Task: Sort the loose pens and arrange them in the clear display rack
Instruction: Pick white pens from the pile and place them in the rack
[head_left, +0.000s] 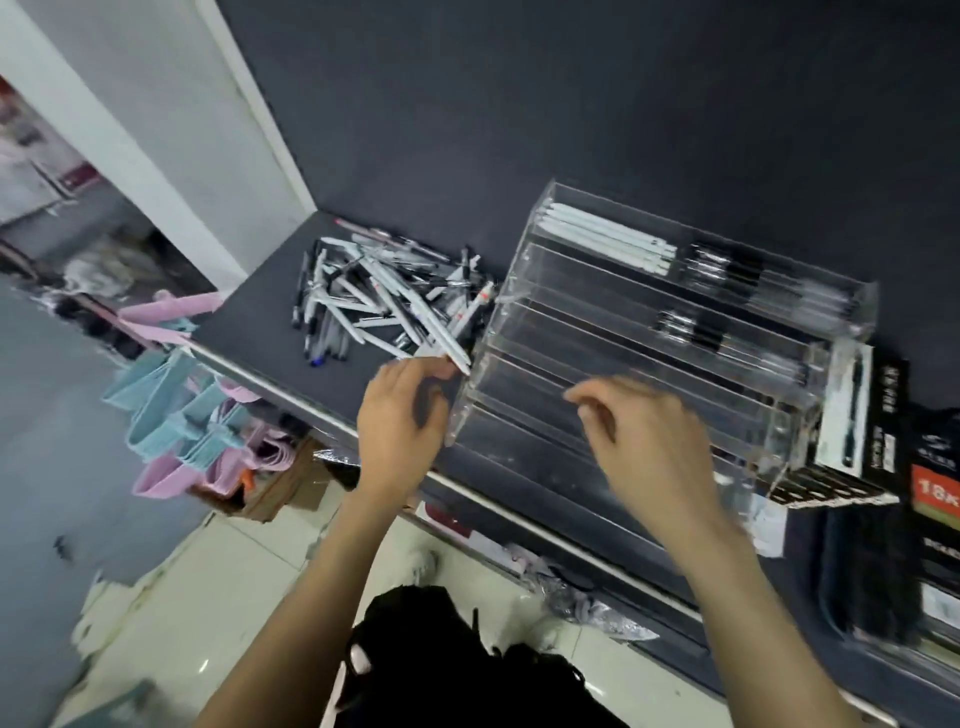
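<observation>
A: Why does the left hand (402, 415) stay at the corner of the clear acrylic tiered display rack (649, 353)?

B: Its fingers curl around a white pen with a slim barrel (441, 338), which points up toward the heap. I think the hand is near the rack's left end so the pen can go into a tier from there.

A: And the right hand (644, 441)?

B: It hovers over the front tiers, fingers loosely bent, thumb near the forefinger. It is blurred, and I see nothing in it. Perhaps it waits to receive or guide the pen.

A: Where are the pens now?

B: Most lie in a tangled pile of loose white and black pens (374, 296) on the dark grey shelf top (249, 322), just left of the rack. The back tier has a row of white pens (608, 239), with black pens (727, 270) beside them; the front tiers look empty.

A: Anything in the way?

B: The black printed pen boxes (862, 426) touch the rack's right side, so loading from the left is easier. Pink and blue plastic baskets (176, 384) hang below the shelf edge, well apart.
</observation>
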